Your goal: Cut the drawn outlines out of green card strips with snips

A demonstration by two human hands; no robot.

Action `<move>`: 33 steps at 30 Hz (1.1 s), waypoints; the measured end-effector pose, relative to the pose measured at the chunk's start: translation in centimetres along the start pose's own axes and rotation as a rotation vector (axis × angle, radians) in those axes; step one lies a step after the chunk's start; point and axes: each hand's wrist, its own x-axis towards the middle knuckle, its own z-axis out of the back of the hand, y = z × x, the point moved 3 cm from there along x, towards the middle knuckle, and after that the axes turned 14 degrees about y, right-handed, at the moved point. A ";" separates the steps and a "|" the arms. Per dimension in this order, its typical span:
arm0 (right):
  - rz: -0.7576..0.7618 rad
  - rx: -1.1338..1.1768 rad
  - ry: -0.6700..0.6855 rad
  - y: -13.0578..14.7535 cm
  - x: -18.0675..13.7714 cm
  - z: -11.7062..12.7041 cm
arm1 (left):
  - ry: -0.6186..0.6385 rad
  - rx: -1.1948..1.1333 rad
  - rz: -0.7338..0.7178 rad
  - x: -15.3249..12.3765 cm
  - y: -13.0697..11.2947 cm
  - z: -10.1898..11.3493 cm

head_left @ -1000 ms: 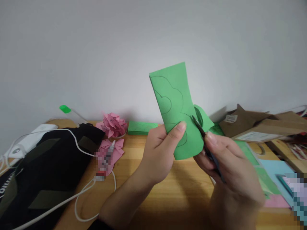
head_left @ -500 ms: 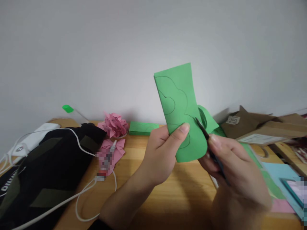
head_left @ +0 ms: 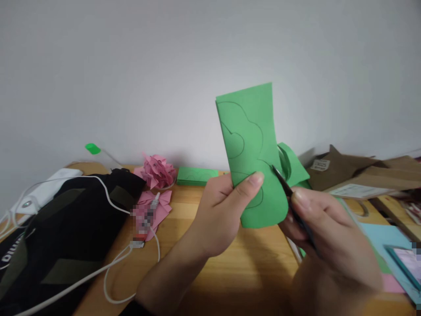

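Note:
My left hand pinches a folded green paper upright above the wooden desk, thumb on its front. Curved pencil outlines are drawn on the paper. My right hand is closed round small dark scissors, whose blades bite into the paper's right edge along a drawn line. A cut green strip curls away behind the blades.
A black bag with a white cable lies at the left. Pink paper flowers and a green paper stack sit at the back. Brown paper bags and coloured sheets lie at the right.
Both hands and the green paper have drifted a little to the right. The paper has turned slightly more upright, and the scissors stay in the cut.

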 end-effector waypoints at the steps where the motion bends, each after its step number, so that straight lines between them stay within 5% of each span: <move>1: 0.007 -0.001 0.000 0.0 -0.1 0.0 | 0.006 -0.005 0.006 0.0 -0.1 0.0; 13: 0.033 0.011 0.053 0.4 0.2 0.0 | 0.017 -0.007 -0.002 -0.1 -0.4 0.0; 20: -0.200 -0.055 0.209 0.2 -1.9 2.6 | 0.020 -0.066 0.022 0.7 0.2 0.8; 22: -0.135 -0.022 0.149 0.6 -2.6 3.1 | 0.011 -0.085 0.025 0.9 0.3 1.0; 28: 0.067 -0.068 -0.317 1.4 -2.2 1.9 | 0.069 -0.068 0.072 0.8 0.9 0.4; 33: 0.069 -0.327 -0.354 1.4 -1.4 0.7 | 0.094 -0.015 0.095 0.4 1.2 0.1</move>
